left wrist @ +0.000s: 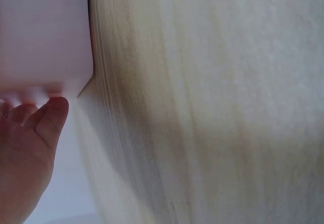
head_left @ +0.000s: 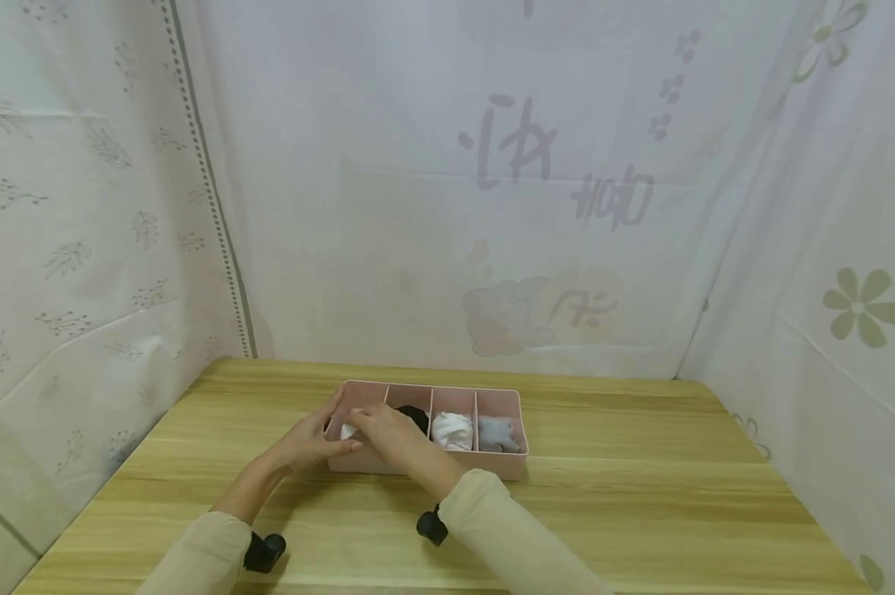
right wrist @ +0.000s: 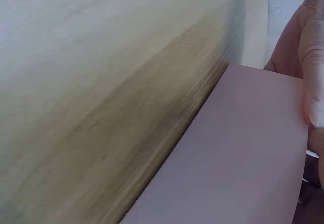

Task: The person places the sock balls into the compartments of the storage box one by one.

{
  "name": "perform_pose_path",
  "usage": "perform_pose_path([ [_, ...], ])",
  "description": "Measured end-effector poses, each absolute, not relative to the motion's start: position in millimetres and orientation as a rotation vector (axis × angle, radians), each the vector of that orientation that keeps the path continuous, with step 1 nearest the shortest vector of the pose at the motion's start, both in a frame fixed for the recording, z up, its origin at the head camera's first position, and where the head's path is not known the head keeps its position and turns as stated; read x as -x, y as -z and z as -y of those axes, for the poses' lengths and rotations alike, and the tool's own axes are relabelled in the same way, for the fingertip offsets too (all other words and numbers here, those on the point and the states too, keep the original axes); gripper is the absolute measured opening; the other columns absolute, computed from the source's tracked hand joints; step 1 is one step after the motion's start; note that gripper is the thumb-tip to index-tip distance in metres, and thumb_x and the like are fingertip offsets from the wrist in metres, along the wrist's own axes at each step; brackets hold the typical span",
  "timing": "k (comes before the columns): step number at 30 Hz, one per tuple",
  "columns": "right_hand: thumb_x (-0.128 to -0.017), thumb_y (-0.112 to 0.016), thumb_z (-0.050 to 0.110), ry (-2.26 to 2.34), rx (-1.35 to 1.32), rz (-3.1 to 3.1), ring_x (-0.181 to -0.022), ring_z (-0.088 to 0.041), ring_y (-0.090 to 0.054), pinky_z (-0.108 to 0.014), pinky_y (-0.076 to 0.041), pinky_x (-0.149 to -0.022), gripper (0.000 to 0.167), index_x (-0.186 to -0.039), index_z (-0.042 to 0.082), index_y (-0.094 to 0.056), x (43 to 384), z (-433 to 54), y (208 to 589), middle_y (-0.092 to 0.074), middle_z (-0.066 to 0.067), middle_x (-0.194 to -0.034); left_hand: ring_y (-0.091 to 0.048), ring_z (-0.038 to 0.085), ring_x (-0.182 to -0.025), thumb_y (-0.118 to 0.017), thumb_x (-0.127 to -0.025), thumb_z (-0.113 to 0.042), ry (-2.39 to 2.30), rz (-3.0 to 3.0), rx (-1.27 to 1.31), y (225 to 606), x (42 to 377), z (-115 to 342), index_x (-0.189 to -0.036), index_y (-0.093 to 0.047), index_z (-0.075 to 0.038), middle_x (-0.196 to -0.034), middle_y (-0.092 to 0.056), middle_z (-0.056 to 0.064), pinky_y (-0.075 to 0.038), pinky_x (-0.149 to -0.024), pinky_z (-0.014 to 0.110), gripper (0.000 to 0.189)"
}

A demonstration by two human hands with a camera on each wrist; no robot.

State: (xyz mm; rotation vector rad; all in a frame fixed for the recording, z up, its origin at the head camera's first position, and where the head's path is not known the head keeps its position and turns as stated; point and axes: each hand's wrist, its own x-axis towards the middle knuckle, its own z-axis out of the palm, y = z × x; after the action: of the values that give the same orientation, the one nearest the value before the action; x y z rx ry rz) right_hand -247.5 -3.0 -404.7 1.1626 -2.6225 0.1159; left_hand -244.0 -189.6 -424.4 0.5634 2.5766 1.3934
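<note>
A long pink divided box (head_left: pixel 425 463) lies across the wooden table. At its left end my left hand (head_left: pixel 306 442) holds the wall, thumb at the front corner and fingers along the end. In the left wrist view those fingers (left wrist: pixel 50 118) touch the outside of the box. My right hand (head_left: pixel 391 438) reaches over the front rim into the leftmost compartment, its fingers on a bunched white cloth (head_left: pixel 348 430) that they partly hide. Beside it, a black cloth bundle (head_left: pixel 415 416) sits in the second compartment, partly behind the right hand.
Another white bundle (head_left: pixel 453 430) fills the third compartment, and a grey one (head_left: pixel 497 435) the rightmost. The wooden table (head_left: pixel 626 496) extends on both sides of the box. Printed curtains (head_left: pixel 417 248) hang behind and at both sides.
</note>
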Motion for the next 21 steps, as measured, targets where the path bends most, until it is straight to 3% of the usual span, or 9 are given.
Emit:
perform_pose_path([
  [8, -0.098, -0.051, 0.025, -0.261, -1.138, 2.573, -0.119, -0.017, -0.055, -0.026, -0.044, -0.099, 0.037, -0.132, 0.013, -0.054, 236.5, -22.5, 409.3, -0.059, -0.003, -0.128, -0.013, 0.051, -0.136, -0.073, -0.083, -0.029, -1.385, -2.583, -0.570, 426.5, 245.3, 188.1, -0.150, 0.002, -0.002, -0.152, -0.006, 0.032, -0.029, -0.103, 0.062, 0.104],
  [15, -0.096, -0.054, 0.025, -0.380, -1.080, 2.498, -0.126, -0.027, -0.048, -0.038, -0.040, -0.104, 0.040, -0.132, 0.007, -0.054, 223.2, -60.6, 413.4, -0.053, -0.013, -0.134, -0.021, 0.051, -0.134, -0.074, -0.080, -0.036, -1.288, -2.670, -0.521, 423.4, 246.9, 191.1, -0.152, -0.001, -0.007, -0.150, -0.015, 0.033, -0.028, -0.103, 0.063, 0.106],
  [21, -0.089, -0.065, 0.022, -0.418, -0.994, 2.356, -0.124, -0.033, -0.049, -0.048, -0.042, -0.101, 0.040, -0.126, 0.007, -0.058, 210.1, -103.3, 421.4, -0.051, -0.018, -0.135, -0.024, 0.053, -0.132, -0.073, -0.081, -0.036, -1.212, -2.708, -0.569, 415.0, 247.0, 194.9, -0.150, -0.002, -0.001, -0.149, -0.016, 0.034, -0.028, -0.103, 0.063, 0.105],
])
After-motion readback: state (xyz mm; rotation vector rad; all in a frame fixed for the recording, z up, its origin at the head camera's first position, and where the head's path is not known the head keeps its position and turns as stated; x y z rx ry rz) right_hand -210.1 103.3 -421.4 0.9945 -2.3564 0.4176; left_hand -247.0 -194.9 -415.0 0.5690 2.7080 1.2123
